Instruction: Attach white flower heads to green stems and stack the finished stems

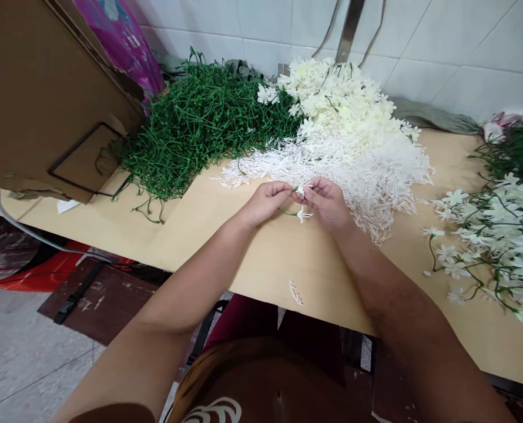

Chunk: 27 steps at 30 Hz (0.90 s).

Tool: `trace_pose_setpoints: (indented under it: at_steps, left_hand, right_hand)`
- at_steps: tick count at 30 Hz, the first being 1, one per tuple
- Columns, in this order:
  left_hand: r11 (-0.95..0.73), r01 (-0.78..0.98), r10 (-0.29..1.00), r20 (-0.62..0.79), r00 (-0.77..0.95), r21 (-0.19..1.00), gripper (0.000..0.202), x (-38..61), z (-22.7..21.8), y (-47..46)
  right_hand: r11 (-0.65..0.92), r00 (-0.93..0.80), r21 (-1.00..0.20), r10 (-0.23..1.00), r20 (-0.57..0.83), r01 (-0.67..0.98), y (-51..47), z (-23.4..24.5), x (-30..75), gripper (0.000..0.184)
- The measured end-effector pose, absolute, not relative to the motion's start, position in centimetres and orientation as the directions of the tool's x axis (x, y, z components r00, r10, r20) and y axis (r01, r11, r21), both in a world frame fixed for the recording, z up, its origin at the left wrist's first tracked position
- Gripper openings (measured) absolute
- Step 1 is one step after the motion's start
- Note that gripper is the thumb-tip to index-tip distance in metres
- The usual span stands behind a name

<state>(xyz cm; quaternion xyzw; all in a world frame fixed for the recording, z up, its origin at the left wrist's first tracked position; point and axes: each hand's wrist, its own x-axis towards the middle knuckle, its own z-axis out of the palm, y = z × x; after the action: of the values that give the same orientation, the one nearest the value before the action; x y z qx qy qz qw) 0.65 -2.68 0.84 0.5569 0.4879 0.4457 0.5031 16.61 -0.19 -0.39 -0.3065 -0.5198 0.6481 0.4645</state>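
Observation:
My left hand [265,202] pinches a green plastic flower stem [295,189], its fingertips almost meeting those of my right hand. Between the fingers of my right hand [328,202] is a small white flower piece [301,189], set against the stem's tip; whether it is seated there I cannot tell. Just below both hands hangs or lies an artificial flower stem with a white head [304,215]. Behind them spread a pile of white stamen pieces [367,176], a heap of cream petals [345,111] and a tangle of green stems [208,111].
Assembled white flowers [503,235] lie at the table's right side. A cardboard box [45,100] stands at the left, a purple plastic bag [124,44] behind it. A white scrap [295,292] is near the front edge of the table [191,235]. A tiled wall [442,47] closes the back.

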Motion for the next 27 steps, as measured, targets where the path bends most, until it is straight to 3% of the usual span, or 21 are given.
trace_pose_setpoints:
  at_steps: [12, 27]
  left_hand:
    - [-0.015, 0.02, 0.985, 0.012, 0.172, 1.0, 0.028, 0.21, 0.53, -2.53]
    - [-0.06, 0.045, 0.976, 0.049, 0.212, 0.997, 0.038, 0.42, 1.16, -2.69]
  right_hand:
    - [-0.033, -0.369, -0.944, 0.925, 0.095, -0.327, -0.39, -0.43, 16.61, 0.047]
    - [0.106, -0.387, -0.989, 0.912, 0.137, -0.1, -0.46, -0.26, 16.59, 0.043]
